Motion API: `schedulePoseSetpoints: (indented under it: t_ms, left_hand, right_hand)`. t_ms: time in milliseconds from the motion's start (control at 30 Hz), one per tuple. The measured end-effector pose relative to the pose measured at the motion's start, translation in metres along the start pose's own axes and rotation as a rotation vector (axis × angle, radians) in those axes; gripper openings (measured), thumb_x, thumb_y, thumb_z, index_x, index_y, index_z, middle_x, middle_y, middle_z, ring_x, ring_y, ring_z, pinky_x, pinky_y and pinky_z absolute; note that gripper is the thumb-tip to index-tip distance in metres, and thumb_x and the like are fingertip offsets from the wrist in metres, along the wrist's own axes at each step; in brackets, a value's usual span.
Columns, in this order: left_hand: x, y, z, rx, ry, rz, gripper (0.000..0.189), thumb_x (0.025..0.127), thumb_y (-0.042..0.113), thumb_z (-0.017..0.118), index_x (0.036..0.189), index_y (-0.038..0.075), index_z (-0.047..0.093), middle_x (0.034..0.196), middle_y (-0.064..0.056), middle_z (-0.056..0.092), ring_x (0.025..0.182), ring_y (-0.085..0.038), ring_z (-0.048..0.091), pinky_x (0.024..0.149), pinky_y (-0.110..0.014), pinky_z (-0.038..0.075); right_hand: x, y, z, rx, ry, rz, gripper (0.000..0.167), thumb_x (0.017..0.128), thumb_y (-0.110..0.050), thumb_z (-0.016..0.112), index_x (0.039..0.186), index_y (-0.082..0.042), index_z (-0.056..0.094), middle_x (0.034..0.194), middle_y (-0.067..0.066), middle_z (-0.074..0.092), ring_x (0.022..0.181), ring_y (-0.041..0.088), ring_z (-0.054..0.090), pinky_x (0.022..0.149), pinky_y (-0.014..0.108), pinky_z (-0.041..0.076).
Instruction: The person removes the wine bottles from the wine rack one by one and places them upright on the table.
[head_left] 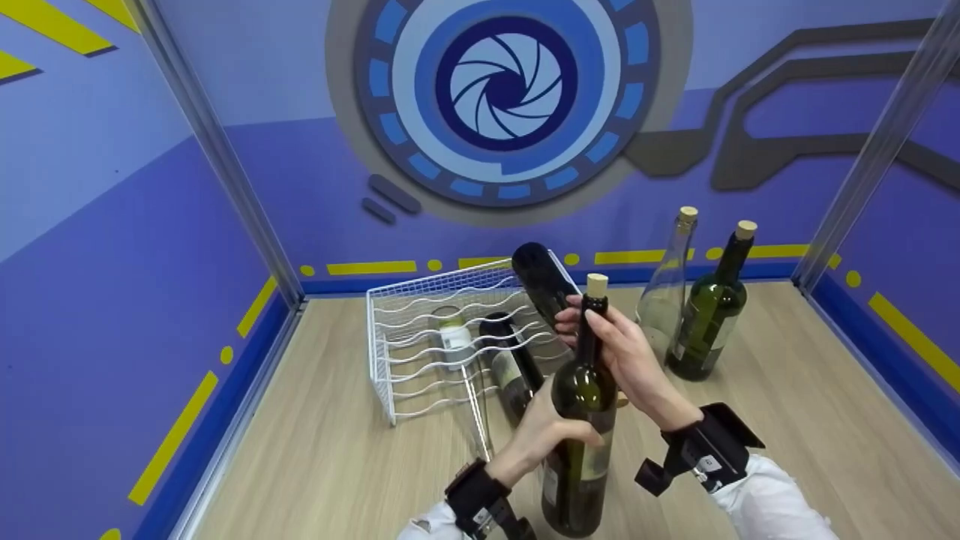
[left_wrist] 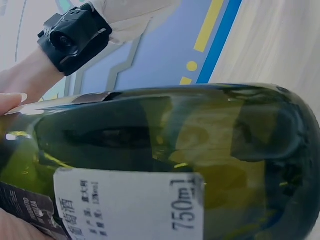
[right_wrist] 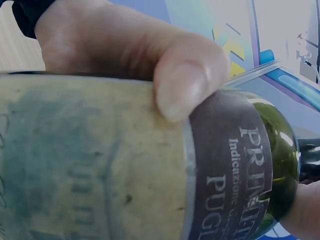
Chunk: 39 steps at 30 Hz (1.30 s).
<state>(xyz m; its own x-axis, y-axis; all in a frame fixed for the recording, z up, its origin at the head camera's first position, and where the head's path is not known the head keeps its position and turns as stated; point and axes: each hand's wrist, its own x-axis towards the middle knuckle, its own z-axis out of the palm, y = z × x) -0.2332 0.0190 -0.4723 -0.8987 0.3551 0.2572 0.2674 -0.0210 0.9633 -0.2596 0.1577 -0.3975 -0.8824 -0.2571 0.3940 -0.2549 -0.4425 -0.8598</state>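
Observation:
A dark green wine bottle (head_left: pixel 577 487) with a cork in its top stands nearly upright between both hands, in front of the rack. My left hand (head_left: pixel 544 431) grips its body from the left, thumb across the label. Higher up, my right hand (head_left: pixel 630 356) holds the neck, the thumb just below the cork. In the left wrist view the bottle's back label (left_wrist: pixel 130 205) reads 750ml. The front label (right_wrist: pixel 100 160) fills much of the right wrist view, with the left thumb (right_wrist: pixel 185 90) pressed over its upper edge.
Behind lies a white wire rack (head_left: pixel 380 375) with wavy bars. It bears a clear bottle (head_left: pixel 455 337), a dark labelled bottle (head_left: pixel 510 375) and another dark bottle (head_left: pixel 536 274). At the back right stand a corked clear bottle (head_left: pixel 664 300) and a corked green bottle (head_left: pixel 712 315). Panels enclose the table.

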Motion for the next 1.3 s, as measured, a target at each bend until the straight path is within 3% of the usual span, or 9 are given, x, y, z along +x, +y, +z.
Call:
schedulePoseSetpoints:
  t_ms: [133, 300, 467, 667, 967, 1300]
  left_hand:
    - [0.0, 0.0, 0.001, 0.061, 0.0, -0.005, 0.077, 0.048, 0.015, 0.08, 0.118, 0.012, 0.049, 0.104, 0.006, 0.054, 0.092, -0.012, 0.051, 0.084, -0.029, 0.038]
    - [-0.002, -0.001, 0.002, 0.064, -0.039, 0.002, 0.082, 0.048, 0.016, 0.08, 0.123, 0.014, 0.047, 0.107, 0.008, 0.055, 0.095, -0.011, 0.051, 0.086, -0.029, 0.037]
    - [-0.003, -0.001, 0.003, 0.059, -0.038, 0.003, 0.086, 0.047, 0.015, 0.081, 0.126, 0.015, 0.046, 0.108, 0.009, 0.054, 0.097, -0.01, 0.051, 0.088, -0.029, 0.036]
    - [-0.005, -0.004, 0.006, 0.056, -0.029, -0.012, 0.083, 0.047, 0.016, 0.081, 0.122, 0.016, 0.047, 0.107, 0.01, 0.054, 0.096, -0.01, 0.05, 0.087, -0.028, 0.036]
    - [-0.008, -0.007, 0.011, 0.076, -0.042, -0.023, 0.077, 0.048, 0.018, 0.083, 0.117, 0.017, 0.049, 0.103, 0.009, 0.054, 0.093, -0.01, 0.051, 0.085, -0.028, 0.038]
    - [-0.008, -0.008, 0.012, 0.091, -0.084, 0.031, 0.075, 0.051, 0.019, 0.085, 0.117, 0.017, 0.05, 0.104, 0.009, 0.055, 0.093, -0.009, 0.052, 0.085, -0.027, 0.038]
  right_hand:
    - [0.0, -0.002, 0.0, -0.012, -0.003, 0.05, 0.039, 0.093, -0.018, 0.049, 0.121, 0.008, 0.042, 0.095, 0.02, 0.057, 0.085, 0.03, 0.059, 0.08, 0.043, 0.045]
    - [0.0, -0.003, -0.001, 0.003, 0.045, 0.1, 0.025, 0.092, -0.019, 0.052, 0.101, 0.004, 0.053, 0.078, 0.015, 0.058, 0.067, 0.022, 0.059, 0.066, 0.034, 0.05]
    - [0.0, -0.002, -0.001, -0.015, 0.073, 0.109, 0.022, 0.093, -0.02, 0.051, 0.086, 0.001, 0.054, 0.069, 0.012, 0.054, 0.058, 0.02, 0.053, 0.058, 0.03, 0.046]
    - [-0.001, 0.0, 0.001, -0.074, 0.078, 0.112, 0.033, 0.093, -0.022, 0.051, 0.07, 0.001, 0.047, 0.06, 0.009, 0.043, 0.052, 0.019, 0.044, 0.053, 0.028, 0.039]
    - [-0.004, 0.006, 0.002, -0.071, 0.162, 0.117, 0.033, 0.092, -0.017, 0.052, 0.064, -0.001, 0.044, 0.054, 0.006, 0.038, 0.044, 0.015, 0.039, 0.046, 0.026, 0.037]
    - [-0.005, 0.006, 0.003, -0.056, 0.17, 0.119, 0.033, 0.092, -0.013, 0.05, 0.063, 0.0, 0.042, 0.051, 0.007, 0.036, 0.042, 0.016, 0.037, 0.045, 0.027, 0.036]
